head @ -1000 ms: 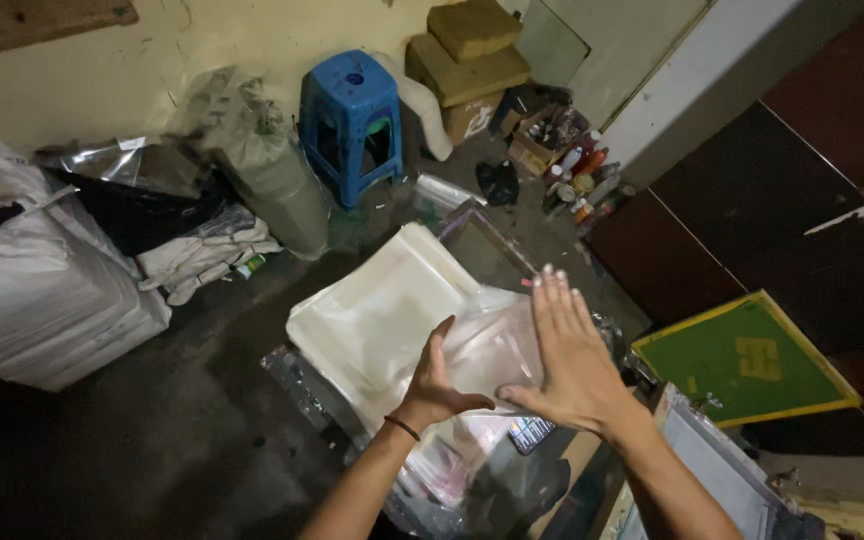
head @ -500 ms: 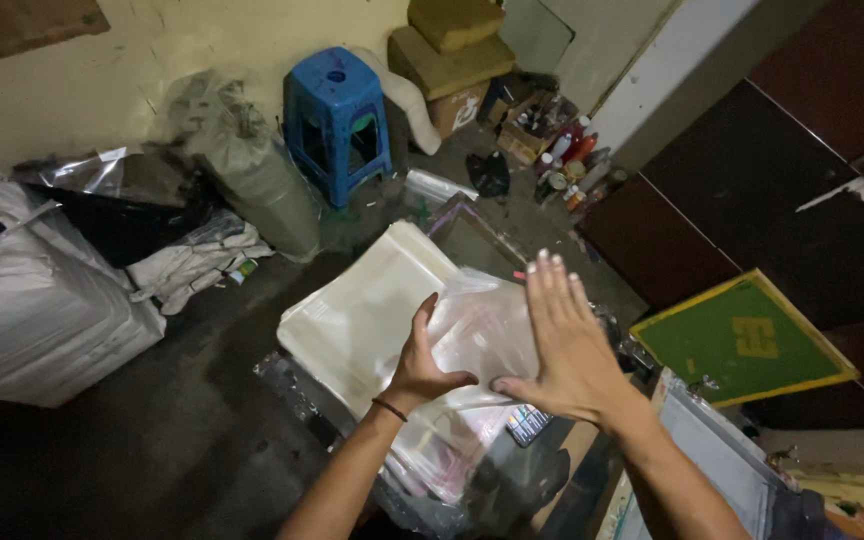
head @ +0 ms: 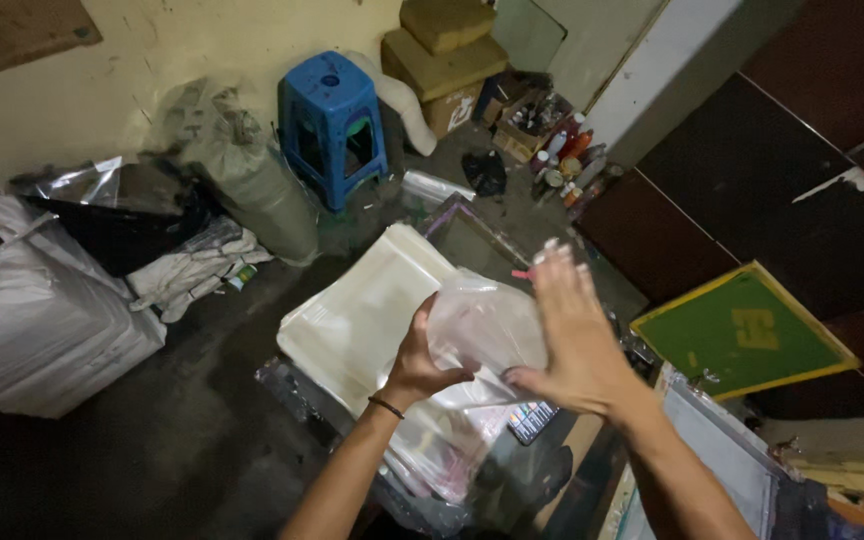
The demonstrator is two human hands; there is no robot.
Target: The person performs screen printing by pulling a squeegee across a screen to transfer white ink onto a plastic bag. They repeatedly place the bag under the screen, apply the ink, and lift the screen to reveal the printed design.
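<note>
Both hands, fingers (head: 564, 290) flat on clear plastic bag (head: 487, 325)

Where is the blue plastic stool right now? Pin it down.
In the head view the blue plastic stool stands upper left of centre against the yellowish wall, between a grey-green sack and stacked cardboard boxes.
</note>
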